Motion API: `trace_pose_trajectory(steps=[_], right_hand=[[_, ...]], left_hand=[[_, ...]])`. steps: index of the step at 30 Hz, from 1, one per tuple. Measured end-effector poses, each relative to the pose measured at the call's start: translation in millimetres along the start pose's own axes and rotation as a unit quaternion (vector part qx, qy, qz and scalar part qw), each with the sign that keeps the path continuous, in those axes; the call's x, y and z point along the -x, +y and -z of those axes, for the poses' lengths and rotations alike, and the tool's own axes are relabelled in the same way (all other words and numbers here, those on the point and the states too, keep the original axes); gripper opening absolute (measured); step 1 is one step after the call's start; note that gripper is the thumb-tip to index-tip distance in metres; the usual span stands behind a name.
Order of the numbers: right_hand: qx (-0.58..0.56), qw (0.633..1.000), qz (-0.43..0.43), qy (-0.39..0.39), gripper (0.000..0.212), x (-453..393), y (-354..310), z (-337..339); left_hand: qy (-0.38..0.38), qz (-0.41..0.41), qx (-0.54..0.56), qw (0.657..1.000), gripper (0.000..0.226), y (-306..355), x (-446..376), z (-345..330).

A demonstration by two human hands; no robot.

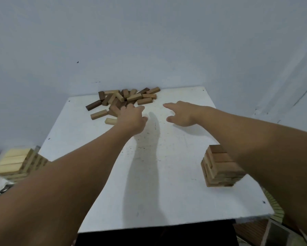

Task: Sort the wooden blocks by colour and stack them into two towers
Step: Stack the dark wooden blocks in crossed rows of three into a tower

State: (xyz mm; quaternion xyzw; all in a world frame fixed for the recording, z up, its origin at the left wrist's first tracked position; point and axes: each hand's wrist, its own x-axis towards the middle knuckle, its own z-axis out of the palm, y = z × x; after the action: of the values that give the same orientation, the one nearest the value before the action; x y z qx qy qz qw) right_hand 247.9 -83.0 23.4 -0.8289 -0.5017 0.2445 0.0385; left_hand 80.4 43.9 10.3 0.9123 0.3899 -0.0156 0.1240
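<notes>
Head view, one frame, looking down over a white table (149,174) set against a pale blue wall (149,41).

Pile (124,99): loose wooden blocks, dark and light mixed, lying at the far edge of the table by the wall. Several overlap; a dark block (93,105) and two lighter ones (99,114) (110,121) lie apart at the left fringe.

Left hand (131,116): stretched forward, back of the hand up, over the near edge of the pile. Fingers (116,110) reach among the blocks and look slightly bent; whether they grip a block cannot be told, since the hand covers them.

Right hand (181,113): stretched forward over bare table, just right of the pile and touching no block. Forefinger (168,105) extended, thumb (171,119) apart from it, holding nothing, fingers relaxed.

Dark tower (218,167): stacked in crossed layers, brown blocks on top, standing at the near right of the table, partly behind the right forearm (255,148).

Light tower (16,162): pale blocks in crossed layers at the near left, at the table's left edge, partly behind the left forearm (69,174). Whether it rests on the table cannot be told.

Shadow (145,166): an arm's shadow runs along the table between the forearms.
</notes>
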Motion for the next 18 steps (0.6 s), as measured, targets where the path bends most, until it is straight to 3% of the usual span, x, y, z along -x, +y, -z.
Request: trace_pose_trajectory(steps=[4,10,15,18], right_hand=[[0.045,0.998,-0.001,0.033,0.066,-53.9,2.3,-3.9],[0.034,0.994,0.006,0.102,0.077,-109.0,6.7,-2.4],[-0.003,0.995,0.043,0.086,0.092,-142.9,5.2,2.9],[0.011,0.995,0.066,0.079,0.090,-157.5,3.2,4.2]], left_hand=[[-0.019,0.019,0.003,1.000,0.054,-2.0,-44.4,-5.9],[0.010,-0.008,-0.051,0.999,0.040,-12.3,-86.5,-22.3],[0.060,-0.035,-0.071,0.995,0.041,-15.4,-99.7,-26.6],[0.070,-0.047,-0.068,0.994,0.043,-21.4,-104.9,-26.8]])
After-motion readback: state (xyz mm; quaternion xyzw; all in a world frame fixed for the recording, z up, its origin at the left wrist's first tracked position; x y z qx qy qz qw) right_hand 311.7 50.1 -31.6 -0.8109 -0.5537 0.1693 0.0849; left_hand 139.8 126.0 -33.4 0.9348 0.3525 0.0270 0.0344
